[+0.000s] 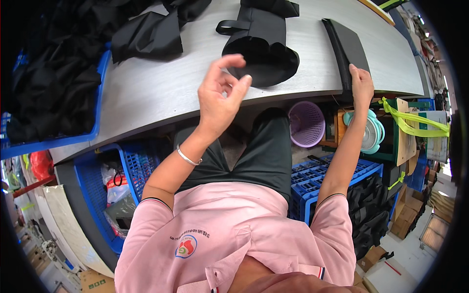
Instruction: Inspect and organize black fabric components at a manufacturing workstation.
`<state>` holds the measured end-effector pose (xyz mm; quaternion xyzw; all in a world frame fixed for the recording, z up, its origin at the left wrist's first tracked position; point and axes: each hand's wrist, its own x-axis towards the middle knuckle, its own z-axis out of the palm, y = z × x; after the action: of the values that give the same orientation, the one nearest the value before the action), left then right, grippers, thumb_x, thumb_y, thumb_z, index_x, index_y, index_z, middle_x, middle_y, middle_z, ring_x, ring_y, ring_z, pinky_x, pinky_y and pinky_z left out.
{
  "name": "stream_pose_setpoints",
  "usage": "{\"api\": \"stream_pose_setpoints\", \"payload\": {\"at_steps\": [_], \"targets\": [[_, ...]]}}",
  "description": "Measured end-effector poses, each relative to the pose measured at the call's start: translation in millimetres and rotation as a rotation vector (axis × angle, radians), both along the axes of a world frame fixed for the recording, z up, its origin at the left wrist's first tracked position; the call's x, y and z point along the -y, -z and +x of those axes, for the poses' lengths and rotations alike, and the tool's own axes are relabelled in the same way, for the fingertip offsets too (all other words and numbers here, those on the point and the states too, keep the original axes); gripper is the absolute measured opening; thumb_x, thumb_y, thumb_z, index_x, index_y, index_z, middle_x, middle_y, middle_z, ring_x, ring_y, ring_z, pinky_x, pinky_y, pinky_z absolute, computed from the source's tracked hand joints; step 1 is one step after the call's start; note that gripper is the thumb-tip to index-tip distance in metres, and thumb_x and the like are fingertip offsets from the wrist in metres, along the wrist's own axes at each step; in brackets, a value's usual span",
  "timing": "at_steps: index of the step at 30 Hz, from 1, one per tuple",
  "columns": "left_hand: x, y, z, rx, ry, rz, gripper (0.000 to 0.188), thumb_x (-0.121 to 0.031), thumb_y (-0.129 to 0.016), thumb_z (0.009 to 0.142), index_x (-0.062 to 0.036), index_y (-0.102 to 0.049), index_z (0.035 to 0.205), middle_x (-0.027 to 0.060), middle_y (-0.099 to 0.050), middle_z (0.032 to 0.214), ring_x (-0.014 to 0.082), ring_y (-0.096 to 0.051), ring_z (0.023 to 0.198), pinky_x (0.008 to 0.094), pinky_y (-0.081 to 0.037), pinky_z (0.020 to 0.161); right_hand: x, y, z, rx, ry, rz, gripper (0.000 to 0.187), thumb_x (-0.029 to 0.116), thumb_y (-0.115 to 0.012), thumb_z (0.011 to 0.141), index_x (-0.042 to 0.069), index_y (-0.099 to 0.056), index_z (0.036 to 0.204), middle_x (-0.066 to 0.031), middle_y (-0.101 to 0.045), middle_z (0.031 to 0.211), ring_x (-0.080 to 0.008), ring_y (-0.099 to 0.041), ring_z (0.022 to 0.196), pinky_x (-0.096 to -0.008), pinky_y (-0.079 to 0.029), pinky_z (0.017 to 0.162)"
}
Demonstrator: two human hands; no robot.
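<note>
My left hand (222,93) is raised near the front edge of the table, thumb and forefinger apart, with nothing between them. Just beyond its fingertips lies a black fabric bag (264,36), its wide mouth facing me and a strap loop sticking out on the left. At the right of the table my right hand (361,83) grips the near edge of a flat black folded stack (347,44). The thumb lies on top of the stack; the other fingers are partly hidden. Another crumpled black fabric piece (149,36) lies at the far left.
A blue crate (100,97) heaped with black fabric stands at the left on the grey table (312,73). Below the table are a purple basket (307,124), a turquoise fan (373,134), and blue crates (337,173) on both sides of my legs.
</note>
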<state>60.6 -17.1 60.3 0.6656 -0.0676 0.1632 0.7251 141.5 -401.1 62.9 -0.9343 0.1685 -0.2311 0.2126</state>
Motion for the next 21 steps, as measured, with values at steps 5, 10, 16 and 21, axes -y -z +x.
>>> {"api": "stream_pose_setpoints", "payload": {"at_steps": [5,10,16,21], "targets": [[16.3,0.1,-25.1,-0.227,0.536,-0.232,0.046,-0.011,-0.069,0.092,-0.0025,-0.054,0.135,0.0093,-0.060,0.126,0.0120,-0.062,0.101,0.0244,-0.053,0.083,-52.1,-16.8,-43.8,0.530,0.029,-0.220,0.022,0.021,-0.065,0.096,0.002,-0.075,0.101,-0.0114,-0.069,0.104,-0.0252,-0.067,0.091,-0.0361,-0.054,0.079],[39.0,4.7,-32.0,-0.223,0.705,-0.529,0.096,-0.053,-0.076,0.083,-0.0033,-0.031,0.153,0.0122,-0.046,0.146,0.0231,-0.049,0.131,0.0403,-0.041,0.109,-163.6,-22.6,-144.3,0.575,-0.302,-0.240,0.018,0.003,-0.068,0.090,0.000,-0.073,0.107,-0.0195,-0.066,0.117,-0.0305,-0.067,0.104,-0.0378,-0.055,0.086],[6.0,18.3,-37.1,-0.387,0.784,-0.651,0.129,-0.064,-0.087,0.059,-0.0014,-0.025,0.153,0.0117,-0.039,0.151,0.0240,-0.038,0.141,0.0397,-0.031,0.117,-217.9,-19.8,-209.0,0.143,-0.875,0.538,0.009,0.004,-0.064,0.093,-0.004,-0.065,0.098,-0.0214,-0.068,0.119,-0.0311,-0.070,0.100,-0.0341,-0.055,0.084],[-6.6,11.7,-55.8,-0.379,0.744,-0.776,0.079,-0.036,-0.078,0.080,0.0004,-0.043,0.142,0.0187,-0.053,0.138,0.0293,-0.056,0.125,0.0436,-0.048,0.105,-214.9,-14.0,-228.3,-0.057,-0.712,0.774,0.009,0.005,-0.060,0.096,-0.003,-0.063,0.094,-0.0156,-0.070,0.108,-0.0204,-0.063,0.079,-0.0272,-0.050,0.073]]}}
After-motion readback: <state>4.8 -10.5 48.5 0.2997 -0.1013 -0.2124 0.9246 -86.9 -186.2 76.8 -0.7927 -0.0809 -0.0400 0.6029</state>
